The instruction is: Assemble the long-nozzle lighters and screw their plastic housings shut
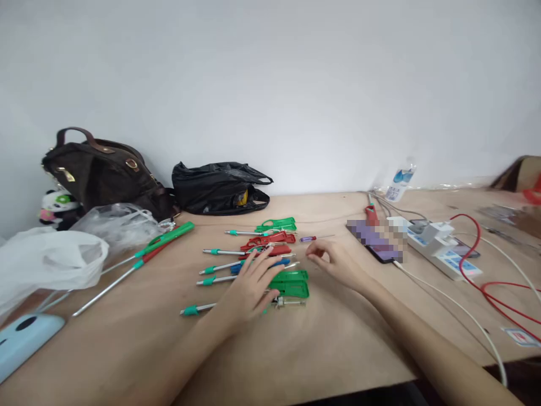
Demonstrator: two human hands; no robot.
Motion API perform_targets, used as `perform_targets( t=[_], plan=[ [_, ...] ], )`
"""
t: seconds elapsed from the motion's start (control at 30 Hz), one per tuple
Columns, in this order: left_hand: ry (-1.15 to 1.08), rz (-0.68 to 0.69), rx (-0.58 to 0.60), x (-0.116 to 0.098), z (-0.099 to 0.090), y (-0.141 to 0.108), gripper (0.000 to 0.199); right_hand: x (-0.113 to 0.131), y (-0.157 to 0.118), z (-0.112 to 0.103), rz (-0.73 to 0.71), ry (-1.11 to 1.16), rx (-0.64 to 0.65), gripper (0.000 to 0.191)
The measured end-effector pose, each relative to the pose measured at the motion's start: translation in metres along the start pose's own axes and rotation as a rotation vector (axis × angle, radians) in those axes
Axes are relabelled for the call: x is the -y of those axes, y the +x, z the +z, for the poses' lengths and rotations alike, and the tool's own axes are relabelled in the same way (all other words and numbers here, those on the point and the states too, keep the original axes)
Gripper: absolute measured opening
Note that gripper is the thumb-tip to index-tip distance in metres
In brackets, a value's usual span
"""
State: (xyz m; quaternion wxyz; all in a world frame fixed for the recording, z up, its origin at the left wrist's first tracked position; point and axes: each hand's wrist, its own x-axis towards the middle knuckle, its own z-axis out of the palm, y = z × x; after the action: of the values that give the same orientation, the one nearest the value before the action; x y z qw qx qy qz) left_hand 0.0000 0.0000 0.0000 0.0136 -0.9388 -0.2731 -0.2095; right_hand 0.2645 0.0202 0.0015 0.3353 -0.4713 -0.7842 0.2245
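Several long-nosed lighters with opened handles lie in a row on the brown tabletop. Over them my left hand [249,287] is spread, its fingers apart. Under and beside its fingers are a blue lighter handle [279,263], a red one [276,251] and a green one [291,285]. Below the palm lies a clear lighter body [291,303], partly covered. To the right, my right hand [336,261] is curled with thumb and fingertips close together; whatever they may hold is hidden. Just beyond those fingertips rests a small screwdriver [308,239] with a purple handle.
Assembled lighters [164,239] lie at left beside white plastic bags [63,256]. A dark backpack [105,175] and a black plastic bag [211,189] stand against the wall. On the right are a phone [372,242], a power strip [448,262], cables and a bottle [400,181].
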Motion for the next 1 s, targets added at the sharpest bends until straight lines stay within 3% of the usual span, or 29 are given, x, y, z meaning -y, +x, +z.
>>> perform_targets(
  t=[0.1, 0.17, 0.33, 0.53, 0.63, 0.77, 1.0],
  plan=[
    [-0.074, -0.063, 0.014, 0.006, -0.015, 0.001, 0.027, 0.019, -0.007, 0.005, -0.117, 0.036, 0.299, 0.011],
    [-0.094, -0.107, 0.072, 0.012, -0.022, -0.001, 0.028, 0.025, -0.01, 0.009, -0.161, -0.005, 0.391, 0.009],
    [-0.04, -0.21, 0.199, 0.024, -0.025, -0.006, 0.022, 0.021, -0.013, 0.02, -0.197, -0.171, 0.436, 0.011],
    [-0.108, -0.233, 0.285, 0.019, -0.025, -0.005, 0.015, 0.014, -0.014, 0.021, -0.265, -0.251, 0.453, 0.009],
    [-0.235, -0.304, 0.367, 0.019, -0.03, -0.006, 0.009, 0.016, -0.014, 0.016, -0.27, -0.26, 0.495, 0.011],
    [-0.433, -0.408, 0.449, 0.024, -0.043, -0.008, 0.02, 0.02, -0.015, 0.012, -0.257, -0.258, 0.551, 0.011],
    [-0.435, -0.549, 0.579, 0.03, -0.049, -0.009, 0.021, 0.024, -0.014, 0.007, -0.186, -0.158, 0.553, 0.013]
  ],
)
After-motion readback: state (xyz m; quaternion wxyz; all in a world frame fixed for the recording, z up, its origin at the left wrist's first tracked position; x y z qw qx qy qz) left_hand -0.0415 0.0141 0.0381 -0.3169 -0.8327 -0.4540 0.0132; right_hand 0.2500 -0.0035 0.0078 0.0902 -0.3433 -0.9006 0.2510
